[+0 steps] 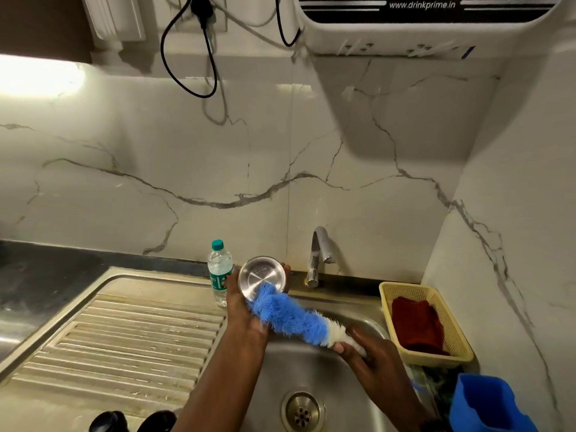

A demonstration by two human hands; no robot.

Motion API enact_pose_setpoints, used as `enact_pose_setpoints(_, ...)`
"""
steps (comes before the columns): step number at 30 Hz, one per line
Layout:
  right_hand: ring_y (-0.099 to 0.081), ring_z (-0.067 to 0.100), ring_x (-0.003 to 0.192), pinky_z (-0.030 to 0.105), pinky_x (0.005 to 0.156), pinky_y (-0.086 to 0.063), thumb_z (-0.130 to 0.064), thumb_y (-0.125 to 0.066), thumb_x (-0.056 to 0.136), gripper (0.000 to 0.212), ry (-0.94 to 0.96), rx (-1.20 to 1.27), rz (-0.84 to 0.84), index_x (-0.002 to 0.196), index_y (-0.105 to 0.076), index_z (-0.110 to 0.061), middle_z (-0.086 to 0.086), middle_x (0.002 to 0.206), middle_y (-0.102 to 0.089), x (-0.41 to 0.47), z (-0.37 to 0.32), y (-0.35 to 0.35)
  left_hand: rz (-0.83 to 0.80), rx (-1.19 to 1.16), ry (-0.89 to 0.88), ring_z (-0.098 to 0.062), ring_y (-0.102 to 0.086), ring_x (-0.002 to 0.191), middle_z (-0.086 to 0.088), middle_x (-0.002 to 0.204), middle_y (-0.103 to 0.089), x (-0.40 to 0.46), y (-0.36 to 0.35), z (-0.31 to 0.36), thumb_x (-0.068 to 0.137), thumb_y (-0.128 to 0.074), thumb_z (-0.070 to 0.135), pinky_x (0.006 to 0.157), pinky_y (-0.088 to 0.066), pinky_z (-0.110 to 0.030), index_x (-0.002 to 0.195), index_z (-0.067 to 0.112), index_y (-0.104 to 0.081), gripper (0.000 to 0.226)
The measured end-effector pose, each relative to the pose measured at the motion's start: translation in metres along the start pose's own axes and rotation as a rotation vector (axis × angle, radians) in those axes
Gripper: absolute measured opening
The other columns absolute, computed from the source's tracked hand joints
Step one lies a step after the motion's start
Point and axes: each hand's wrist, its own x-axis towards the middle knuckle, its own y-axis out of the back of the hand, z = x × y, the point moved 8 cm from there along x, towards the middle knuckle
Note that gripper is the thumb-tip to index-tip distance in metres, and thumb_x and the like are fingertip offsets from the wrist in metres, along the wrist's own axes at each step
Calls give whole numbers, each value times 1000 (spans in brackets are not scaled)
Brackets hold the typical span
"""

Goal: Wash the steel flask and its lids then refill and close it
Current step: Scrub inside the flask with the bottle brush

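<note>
Over the steel sink (314, 366), the right hand (371, 353) is curling its fingers round the white handle end of a blue bottle brush (290, 316) — its long axis slanting up and left. The brush's blue tip is pressing into a steel cup lid (261, 275), whose hollow is facing the camera. The left hand (246, 307) is cupping that lid from behind, fingers wrapping its rim, just in front of a water bottle (220, 269) and the tap (318, 254).
</note>
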Motion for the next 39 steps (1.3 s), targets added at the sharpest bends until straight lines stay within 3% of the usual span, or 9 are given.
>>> enact_pose_setpoints(3,-67,5,100,29,86,-56,-58,-63,86,35,15,180,-1,117,-67,-41,-15,107,-72,0,-6,12,-109,-14,80,-28,-71,61,-20,79,-69,-10,-14,-4,94,-54,54,50,-61,-37,116,2,-56,57)
enact_pose_setpoints(6,-70,16,85,40,74,-60,-69,-62,78,37,-47,316,93,104,-69,-45,-5,93,-73,2,2,29,-206,-16,74,-30,-68,81,-23,95,-67,-16,-19,1,90,-63,48,70,-62,-46,124,1,-50,59)
enact_pose_setpoints(9,-71,11,85,42,75,-59,-55,-64,84,19,-110,360,153,94,-70,-41,-10,92,-74,8,-1,42,-199,426,-43,-32,-68,92,-18,102,-71,-14,-4,11,84,-71,35,76,-61,-52,126,10,-51,53)
enact_pose_setpoints(12,-68,1,76,18,66,-50,-39,-59,86,19,-12,218,164,98,-69,-29,-19,82,-71,19,-26,58,-230,956,-353,-17,-69,100,-5,118,-65,-9,2,28,58,-87,32,76,-57,-36,138,27,-43,91)
enact_pose_setpoints(16,-61,-6,65,9,57,-41,-59,-52,90,22,152,-100,211,93,-60,-38,-20,69,-64,37,-57,85,-233,1413,-734,-3,-65,91,7,111,-63,-8,1,40,61,-89,32,76,-52,-20,124,41,-41,79)
enact_pose_setpoints(20,-58,4,59,17,53,-39,-68,-38,91,37,198,-287,172,96,-56,-37,-10,57,-57,54,-67,103,-144,1470,-914,-4,-59,92,5,109,-59,-11,4,55,67,-89,14,73,-44,-15,133,27,-43,82)
enact_pose_setpoints(27,-53,3,58,26,52,-46,-63,-39,91,33,379,-649,114,102,-58,-37,-16,63,-57,64,-96,124,-78,1686,-1085,-24,-59,102,-1,117,-60,-12,14,65,56,-91,17,86,-53,-47,131,28,-44,88)
enact_pose_setpoints(35,-48,17,38,23,39,-29,-43,-70,78,25,858,-1090,62,87,-67,-20,-2,58,-55,62,-130,122,-130,1906,-1314,-29,-59,107,-5,117,-65,-33,-2,62,50,-94,15,94,-44,-52,126,21,-52,87)
enact_pose_setpoints(39,-43,10,43,24,44,-33,-45,-71,83,21,661,-1000,-123,84,-62,-26,-7,55,-53,74,-140,109,-206,2029,-1391,-29,-59,108,-5,119,-64,-34,-7,58,51,-94,20,100,-42,-53,127,23,-49,89)
